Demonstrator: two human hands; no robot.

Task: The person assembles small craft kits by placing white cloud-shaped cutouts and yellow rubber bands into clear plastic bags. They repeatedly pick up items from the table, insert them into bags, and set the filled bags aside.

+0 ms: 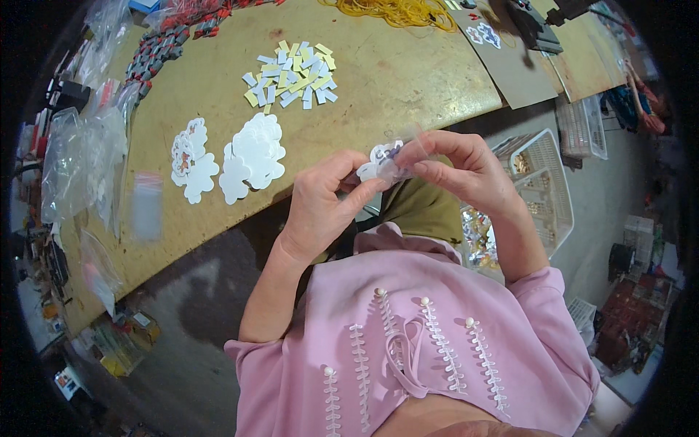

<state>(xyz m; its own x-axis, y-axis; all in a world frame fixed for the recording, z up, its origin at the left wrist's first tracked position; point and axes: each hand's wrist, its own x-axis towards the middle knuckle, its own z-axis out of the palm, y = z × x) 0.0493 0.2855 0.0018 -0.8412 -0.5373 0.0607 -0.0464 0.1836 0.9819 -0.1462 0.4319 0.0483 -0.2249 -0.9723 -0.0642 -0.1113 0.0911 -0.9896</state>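
Note:
Just past the table's near edge, my two hands meet over my lap. My left hand (326,195) pinches a white card with a scalloped outline (370,169) between thumb and fingers. A small clear plastic bag (413,148) is pinched in my right hand (470,169). Bag and card overlap; whether the card lies inside the bag I cannot tell. Left of my hands on the table lie two piles of similar cards: a larger white pile (256,149) and a smaller one (193,162) with some printed faces showing.
Yellow and white paper strips (291,74) lie heaped farther back. A stack of clear bags (147,206) rests at the left, near larger plastic bags (64,164). Yellow cords (397,11) lie at the far edge. A white crate (557,197) stands at the right; another person (644,98) is beyond.

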